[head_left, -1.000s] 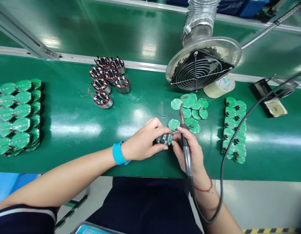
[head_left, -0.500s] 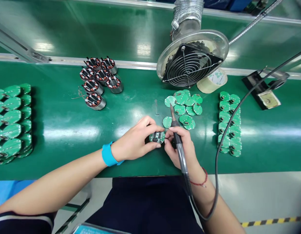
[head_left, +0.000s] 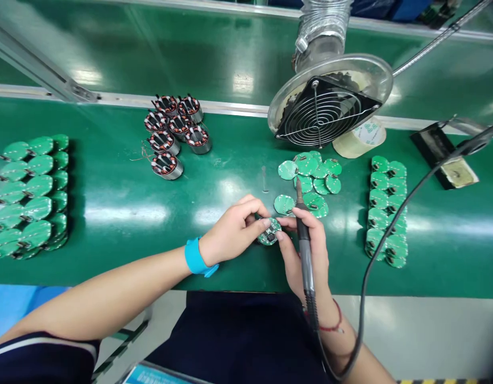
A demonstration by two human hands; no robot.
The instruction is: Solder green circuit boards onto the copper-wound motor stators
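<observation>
Bench obs., standing beside the worker. Landmark: fume fan (head_left: pixel 326 109), tilted, at the far side of the green bench (head_left: pixel 122 213).

- Left hand (head_left: pixel 234 229): in front of the fan, toward the near edge and slightly left. Thumb and fingers pinch a round board (head_left: pixel 269 232), held tilted just above the bench surface. Blue wristband (head_left: pixel 196 256) on that wrist.
- Right hand (head_left: pixel 306 250): directly in front of the fan, near the bench edge. Fingers curled around the grip of a soldering iron (head_left: pixel 304 240); the fingertips also touch the right edge of the round board. The iron's tip points up toward the fan and is clear of the held board. Its cable (head_left: pixel 390 224) loops away to the right of the fan.
- Loose pile of boards (head_left: pixel 314 178): just below the fan, between it and the hands.
- Stacked boards (head_left: pixel 386 210): two rows, right of and below the fan.
- Wound stators (head_left: pixel 172 136): a cluster well left of the fan.
- Tape roll (head_left: pixel 360 140): tucked under the fan's right rim.
- Iron stand (head_left: pixel 446 157): further right of the fan.
</observation>
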